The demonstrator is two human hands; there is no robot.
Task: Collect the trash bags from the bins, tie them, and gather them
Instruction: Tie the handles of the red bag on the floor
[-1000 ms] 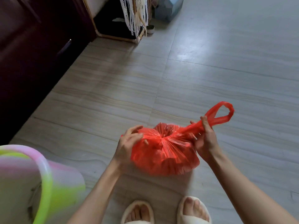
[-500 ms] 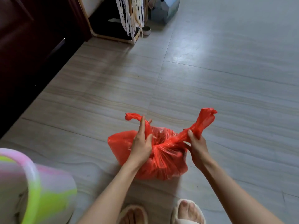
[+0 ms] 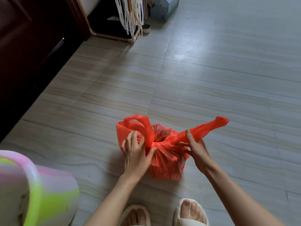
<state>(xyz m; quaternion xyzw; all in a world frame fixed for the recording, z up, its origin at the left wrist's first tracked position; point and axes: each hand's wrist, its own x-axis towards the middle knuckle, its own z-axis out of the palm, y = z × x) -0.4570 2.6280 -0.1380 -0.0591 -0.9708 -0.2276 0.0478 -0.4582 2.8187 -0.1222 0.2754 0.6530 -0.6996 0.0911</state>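
Observation:
A full red plastic trash bag (image 3: 166, 165) sits on the tiled floor just ahead of my feet, its mouth gathered into a twist. My right hand (image 3: 196, 150) grips the bag's right handle, which stretches up and to the right. My left hand (image 3: 136, 151) lies on the bag's left side with fingers spread, its thumb and fingers pinching the plastic at the base of the left handle loop, which curls over it.
A pink and lime-green bin (image 3: 32, 191) lies at the lower left. A dark wooden cabinet (image 3: 31, 46) runs along the left. Farther back stand a wooden frame with hanging white cords (image 3: 130, 15) and a grey box (image 3: 164, 7). My slippered feet (image 3: 164, 212) are below the bag.
My left hand came onto the bag's left handle and worked down to its base. My right hand kept hold of the right handle, whose loop collapsed into a twisted strip.

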